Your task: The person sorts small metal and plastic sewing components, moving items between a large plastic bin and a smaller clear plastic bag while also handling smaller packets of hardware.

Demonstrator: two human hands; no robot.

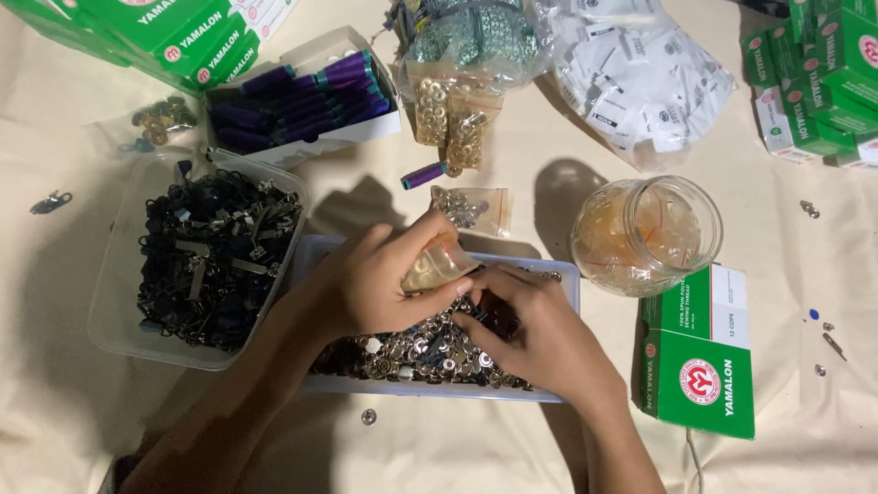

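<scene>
Small clear bag [437, 265] held over a tray of metal snap buttons [416, 352]

The little plastic bag — transparent, crumpled, with a red strip along its mouth — sits tilted in the left hand [370, 284], mouth toward the right. The right hand [530, 329] rests in the buttons, fingertips at the bag's opening. The buttons — silver, brass and dark ones mixed — lie heaped in a shallow white rectangular tray [567, 274] at the middle of the cream cloth, its front edge nearest the camera.

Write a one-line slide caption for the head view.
Left hand holds small bag; right hand picks metal buttons.
</scene>
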